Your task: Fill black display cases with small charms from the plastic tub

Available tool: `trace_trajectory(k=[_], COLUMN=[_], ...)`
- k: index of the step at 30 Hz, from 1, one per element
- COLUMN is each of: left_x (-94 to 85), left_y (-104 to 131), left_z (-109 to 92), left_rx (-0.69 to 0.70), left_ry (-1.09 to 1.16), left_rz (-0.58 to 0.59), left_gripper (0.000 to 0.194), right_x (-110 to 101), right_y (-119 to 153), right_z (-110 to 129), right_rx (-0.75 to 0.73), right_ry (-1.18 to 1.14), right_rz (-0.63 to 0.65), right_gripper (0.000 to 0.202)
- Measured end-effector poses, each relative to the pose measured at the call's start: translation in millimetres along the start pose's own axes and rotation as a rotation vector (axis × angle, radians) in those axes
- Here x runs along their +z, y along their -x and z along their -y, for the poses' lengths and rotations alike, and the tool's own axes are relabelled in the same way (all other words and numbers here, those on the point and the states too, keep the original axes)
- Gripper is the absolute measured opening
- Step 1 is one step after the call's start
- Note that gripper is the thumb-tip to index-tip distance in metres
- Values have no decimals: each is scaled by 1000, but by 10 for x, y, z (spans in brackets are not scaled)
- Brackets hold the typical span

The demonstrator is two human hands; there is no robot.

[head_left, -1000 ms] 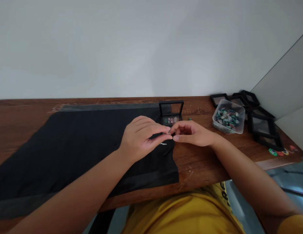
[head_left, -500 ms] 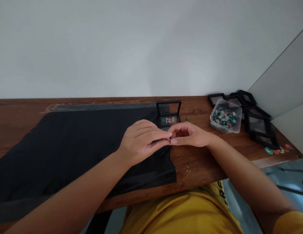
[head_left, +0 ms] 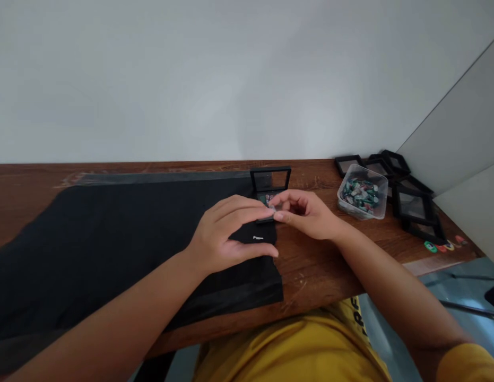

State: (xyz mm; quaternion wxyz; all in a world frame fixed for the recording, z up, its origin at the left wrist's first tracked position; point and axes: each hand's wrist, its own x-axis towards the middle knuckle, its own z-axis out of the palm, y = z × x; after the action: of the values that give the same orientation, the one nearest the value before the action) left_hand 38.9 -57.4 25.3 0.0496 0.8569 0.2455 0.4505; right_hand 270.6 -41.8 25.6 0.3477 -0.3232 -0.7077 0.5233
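My left hand [head_left: 231, 231] is over the black cloth [head_left: 131, 244], thumb and fingers spread apart, its fingertips close to those of my right hand. My right hand [head_left: 306, 212] pinches a small pale, clear piece [head_left: 272, 206] between thumb and fingers. Just behind the fingertips stands an open black frame case [head_left: 270, 170] with a see-through lid raised; small coloured pieces [head_left: 266, 197] show in its base, partly covered by my right hand. A small whitish scrap [head_left: 258, 238] lies on the cloth between my left thumb and fingers.
On the right, a clear plastic tub [head_left: 380, 204] holds several green, white and reddish pieces. Several black frame cases [head_left: 414, 204] are heaped beside it. Round stickers [head_left: 430, 246] lie near the wooden table's [head_left: 318, 276] right edge. A pale wall [head_left: 191, 79] rises behind.
My left thumb has moved away from its fingers. Both hands' fingertips have shifted slightly up, nearer the open case. The whitish scrap on the cloth has come into view.
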Motion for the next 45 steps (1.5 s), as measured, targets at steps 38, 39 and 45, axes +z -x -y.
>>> trace_trajectory(k=[38,39,45], left_x=[90,90,84], left_y=[28,29,30], left_z=[175,176,169], left_rx=[-258,-263,-270], left_ry=[-72,-70,-57], left_rz=[-41,-37,-30], left_gripper=[20,20,19], right_x=[-234,-233,-236], right_y=[-161,-162,-163], right_z=[-151,-152,-167], right_rx=[246,246,228], right_ry=[890,885,867], right_rz=[-101,-102,-113], right_gripper=[24,24,23])
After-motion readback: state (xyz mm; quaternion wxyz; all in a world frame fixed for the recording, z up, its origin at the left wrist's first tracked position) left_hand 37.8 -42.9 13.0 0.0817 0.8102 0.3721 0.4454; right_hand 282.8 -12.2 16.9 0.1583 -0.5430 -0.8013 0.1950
